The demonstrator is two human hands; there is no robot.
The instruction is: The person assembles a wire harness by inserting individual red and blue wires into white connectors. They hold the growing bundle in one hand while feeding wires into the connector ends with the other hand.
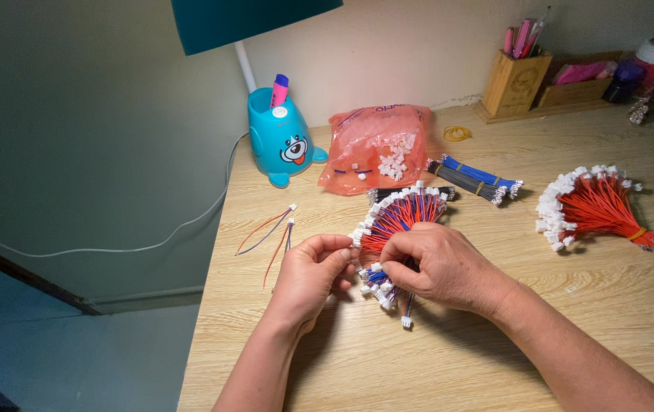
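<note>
Left hand [313, 271] and right hand [433, 267] both pinched on red-blue wire bundle [395, 229], fanned between them just above tabletop [494, 336]. Light, floppy stuff, white plugs [388, 204] prob snaggy; best gripped at banded middle. Red bundle [597, 207] well right of right hand.

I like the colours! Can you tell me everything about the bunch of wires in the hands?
The wire bundle is a fan of thin red and blue wires, each ending in a small white plastic plug. It spreads upward over the wooden desk. The left hand pinches its left edge, the right hand grips its middle. More plugs stick out below the hands.
</note>
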